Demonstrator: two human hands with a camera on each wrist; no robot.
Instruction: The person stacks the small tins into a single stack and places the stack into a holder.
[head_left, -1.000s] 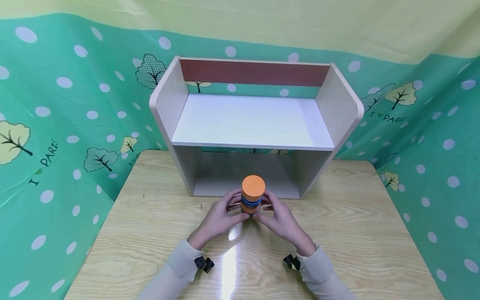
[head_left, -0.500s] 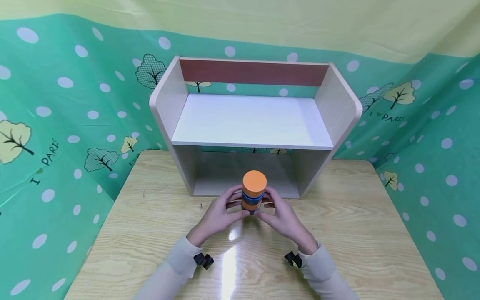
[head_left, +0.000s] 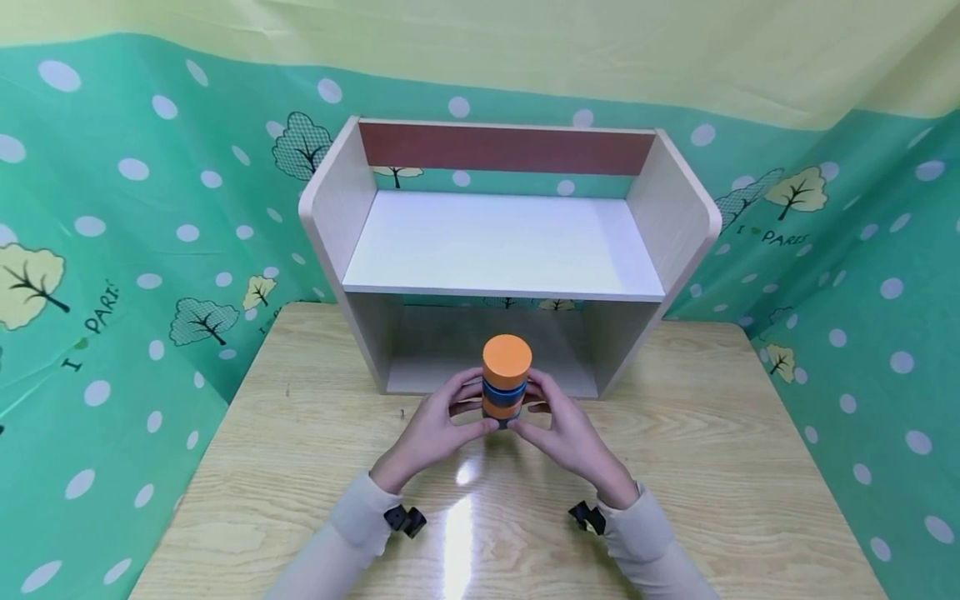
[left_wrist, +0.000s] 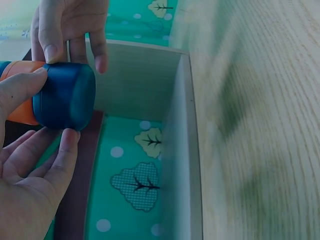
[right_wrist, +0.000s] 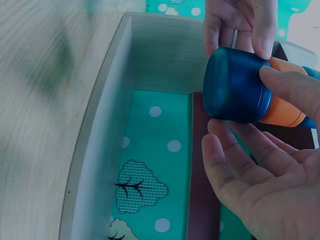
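Note:
Between my two hands is an orange-and-blue cylindrical container (head_left: 507, 362), upright in front of the shelf. Its top is orange, with blue and orange bands below and a rounded dark blue bottom part (left_wrist: 67, 95). My left hand (head_left: 435, 425) holds its left side, thumb at the near side and fingers round behind. From the right, my right hand (head_left: 561, 429) grips it the same way. Both wrist views show a gap between the bottom and the wooden table (head_left: 315, 467). In the right wrist view, both thumbs press near the seam of the dark blue part (right_wrist: 235, 85).
A white two-tier shelf (head_left: 502, 246) stands at the back of the table, directly beyond the container. It has a dark red back rail (head_left: 510, 148). Green dotted cloth (head_left: 135, 292) hangs behind and on both sides. Black wrist mounts (head_left: 406, 521) sit at both cuffs.
The container has risen slightly, held between both hands; its orange top now sits higher in the head view and more of its lower bands shows. The grip looks the same.

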